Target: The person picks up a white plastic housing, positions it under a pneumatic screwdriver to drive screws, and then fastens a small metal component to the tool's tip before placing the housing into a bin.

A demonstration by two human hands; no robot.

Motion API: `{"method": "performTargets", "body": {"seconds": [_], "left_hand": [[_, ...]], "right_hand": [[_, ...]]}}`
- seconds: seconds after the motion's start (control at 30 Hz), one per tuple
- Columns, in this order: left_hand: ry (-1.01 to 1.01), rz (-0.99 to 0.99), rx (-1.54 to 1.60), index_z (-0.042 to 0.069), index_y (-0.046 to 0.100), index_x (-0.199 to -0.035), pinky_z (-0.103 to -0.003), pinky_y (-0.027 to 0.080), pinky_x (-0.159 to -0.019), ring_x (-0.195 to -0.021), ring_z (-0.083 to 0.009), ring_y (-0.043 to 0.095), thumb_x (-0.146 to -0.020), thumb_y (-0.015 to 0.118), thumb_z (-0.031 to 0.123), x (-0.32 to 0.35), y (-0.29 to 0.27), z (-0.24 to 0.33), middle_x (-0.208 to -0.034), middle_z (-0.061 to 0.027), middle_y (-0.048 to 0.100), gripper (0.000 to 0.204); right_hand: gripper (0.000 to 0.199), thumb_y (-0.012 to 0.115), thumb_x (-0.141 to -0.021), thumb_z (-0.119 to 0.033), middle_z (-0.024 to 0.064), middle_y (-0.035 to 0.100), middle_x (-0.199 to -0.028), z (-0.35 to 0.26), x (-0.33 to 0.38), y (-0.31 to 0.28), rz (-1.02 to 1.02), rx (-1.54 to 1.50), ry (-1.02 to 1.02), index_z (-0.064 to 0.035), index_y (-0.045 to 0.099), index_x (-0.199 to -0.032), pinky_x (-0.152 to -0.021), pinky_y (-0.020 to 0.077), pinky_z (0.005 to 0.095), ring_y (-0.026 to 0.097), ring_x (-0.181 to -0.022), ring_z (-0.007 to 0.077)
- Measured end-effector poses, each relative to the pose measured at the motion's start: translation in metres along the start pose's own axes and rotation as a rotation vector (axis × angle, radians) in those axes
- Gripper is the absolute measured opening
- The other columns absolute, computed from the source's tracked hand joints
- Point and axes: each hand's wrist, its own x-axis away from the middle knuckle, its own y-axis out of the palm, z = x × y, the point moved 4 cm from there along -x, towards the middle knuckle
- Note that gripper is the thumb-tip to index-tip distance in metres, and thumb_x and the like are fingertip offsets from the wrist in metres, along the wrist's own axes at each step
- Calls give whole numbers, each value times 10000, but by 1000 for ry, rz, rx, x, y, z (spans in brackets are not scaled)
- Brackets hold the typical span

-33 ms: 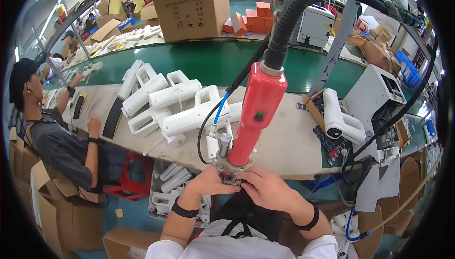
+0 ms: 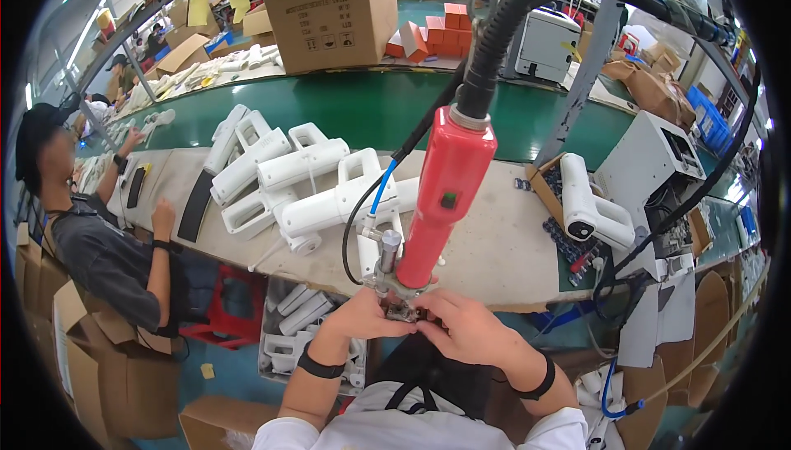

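Observation:
A red power screwdriver (image 2: 451,170) hangs upright on a thick black corrugated hose in front of me. Its lower end has a metal fitting with a thin cylinder (image 2: 390,250) beside it. Right under that end, my left hand (image 2: 362,316) is closed on a small dark metal part (image 2: 401,312). From the other side my right hand (image 2: 468,330) pinches the same part with thumb and bent forefinger. The fingers partly hide the part, so its exact kind cannot be made out.
White handled housings (image 2: 305,166) lie heaped on the bench, left of the screwdriver. Another white housing (image 2: 589,203) rests at the right by a tray of small dark parts. A bin of white pieces (image 2: 297,326) stands below. A co-worker (image 2: 107,236) sits at the left.
The screwdriver has shifted very slightly left. My right fingers have moved a little at the metal part; my left hand stays in place.

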Motion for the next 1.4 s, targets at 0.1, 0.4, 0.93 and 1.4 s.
{"method": "performTargets", "body": {"seconds": [0.1, 0.4, 0.93, 1.4], "left_hand": [[-53, 38, 166, 14, 299, -1386, -247, 489, -803, -1018, -119, 561, -720, 756, 25, -3, 3, 1, -1371, -152, 477, 808], [-66, 101, 46, 16, 330, -1391, -274, 482, -869, -1050, -115, 547, -678, 751, -37, -6, 7, -1, -1329, -141, 516, 830], [-39, 31, 146, 33, 282, -1385, -305, 532, -806, -1010, -211, 616, -648, 733, -112, -13, 7, -15, -1372, -192, 457, 876], [-47, 40, 90, 14, 278, -1395, -305, 507, -867, -1116, -180, 538, -711, 717, -76, -16, 12, -10, -1372, -198, 449, 817]], "right_hand": [[232, 651, -836, -168, 131, 611, -825, 3, 3, -2, -78, 139, 231, -29, 603, -1015, -633, 502, 381, 623, -747, 310], [219, 631, -846, -157, 134, 616, -817, 7, 4, -6, -22, 115, 113, -20, 578, -1008, -674, 501, 398, 619, -775, 329], [298, 610, -871, -234, 176, 615, -898, 22, 12, 0, -191, 230, 116, 21, 539, -1009, -696, 491, 430, 608, -826, 361], [201, 593, -866, -156, 157, 621, -894, 19, 11, -4, -118, 170, 45, -31, 574, -1022, -715, 493, 425, 607, -823, 359]]}}
